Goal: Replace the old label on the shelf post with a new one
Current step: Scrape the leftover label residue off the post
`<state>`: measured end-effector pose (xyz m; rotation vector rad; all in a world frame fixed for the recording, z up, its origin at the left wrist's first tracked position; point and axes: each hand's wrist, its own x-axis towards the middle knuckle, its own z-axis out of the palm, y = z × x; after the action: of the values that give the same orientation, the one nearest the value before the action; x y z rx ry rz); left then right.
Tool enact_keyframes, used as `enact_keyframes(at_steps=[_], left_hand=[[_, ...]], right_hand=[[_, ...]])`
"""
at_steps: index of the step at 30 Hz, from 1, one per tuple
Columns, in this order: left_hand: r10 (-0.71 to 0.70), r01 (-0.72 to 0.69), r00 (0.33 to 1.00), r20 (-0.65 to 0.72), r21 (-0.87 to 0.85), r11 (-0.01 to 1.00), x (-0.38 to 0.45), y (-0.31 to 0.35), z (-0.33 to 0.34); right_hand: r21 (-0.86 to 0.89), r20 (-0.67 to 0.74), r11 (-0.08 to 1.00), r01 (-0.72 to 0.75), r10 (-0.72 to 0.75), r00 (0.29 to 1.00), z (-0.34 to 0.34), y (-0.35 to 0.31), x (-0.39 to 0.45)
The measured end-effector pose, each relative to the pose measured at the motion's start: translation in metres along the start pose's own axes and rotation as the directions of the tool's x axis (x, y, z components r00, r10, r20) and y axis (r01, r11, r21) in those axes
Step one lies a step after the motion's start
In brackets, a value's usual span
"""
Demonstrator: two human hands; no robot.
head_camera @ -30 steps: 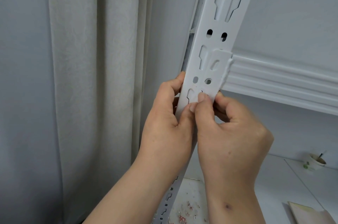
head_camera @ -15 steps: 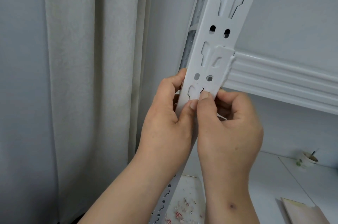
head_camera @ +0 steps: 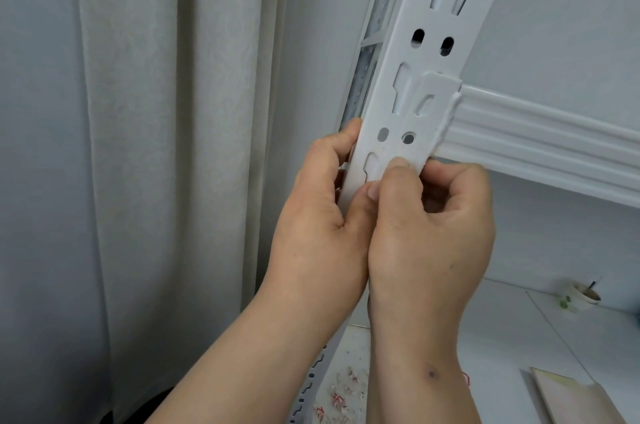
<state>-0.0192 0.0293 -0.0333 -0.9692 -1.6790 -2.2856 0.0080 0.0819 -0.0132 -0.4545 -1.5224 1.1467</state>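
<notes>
A pale curtain [head_camera: 166, 146] hangs at the far left, well apart from the work. Next comes my left hand [head_camera: 311, 216]: its fingers curl round the left edge of the white shelf post [head_camera: 408, 105] while the thumb lies on the post's front face, so it grips the post and steadies it. The post is punched steel, stiff and fixed, and I judge it will take firm pressure without giving.

The label itself is hard to make out. It must sit on the post's face under my two thumbs, just below the pair of round holes, but I cannot tell whether any of it is left there or whether a new one is going on. Either way it should be thin, light and limp, likely to tear into scraps if pulled fast, so I judge the place to take it is a lifted corner or edge, worked low and slowly with a nail.

My right hand [head_camera: 429, 233] is curled tight just beside the left, thumb tip pressed to the post's face beside a keyhole slot, its other fingers folded behind the right edge. Whether it pinches a scrap I cannot tell.

To the right, the shelf beam [head_camera: 536, 146] joins the post. Below, red and white paper scraps [head_camera: 343, 396] litter the lower shelf [head_camera: 519, 337], with a small cup [head_camera: 585, 297] farther right.
</notes>
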Motion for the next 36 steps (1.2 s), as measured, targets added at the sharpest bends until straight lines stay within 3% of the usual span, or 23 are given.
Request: enact_keyframes(at_steps=[36], left_hand=[[0.009,-0.009,1.0,0.001,-0.002,1.0,0.0008,-0.0021,0.0003]], right_hand=[[-0.059,-0.001,0.997,0.041,-0.041,0.999,-0.0026,0.0023,-0.0005]])
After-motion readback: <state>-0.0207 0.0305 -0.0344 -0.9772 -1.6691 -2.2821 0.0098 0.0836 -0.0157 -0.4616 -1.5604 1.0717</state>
